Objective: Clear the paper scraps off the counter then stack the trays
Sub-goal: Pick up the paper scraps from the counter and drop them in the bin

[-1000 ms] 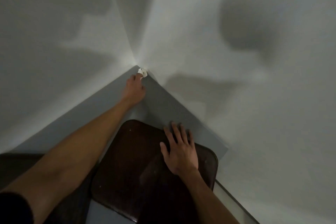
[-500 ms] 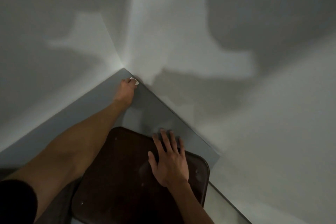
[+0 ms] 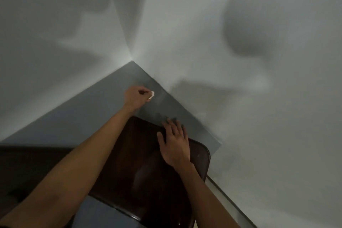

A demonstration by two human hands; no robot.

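Paper scrap (image 3: 151, 96) in left hand (image 3: 136, 97)

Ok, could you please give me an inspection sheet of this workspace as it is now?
Surface: grey counter set in a wall corner, dimly lit.
Job's things: white paper scrap near the back wall; dark brown tray lying on the counter; dark shape at the left, perhaps another tray, cannot tell.
Clutter: nothing seen.
Hands: left hand pinches the paper scrap in its fingers; right hand rests flat on the tray.
Cables: nothing seen.
Surroundings: white walls with soft shadows.
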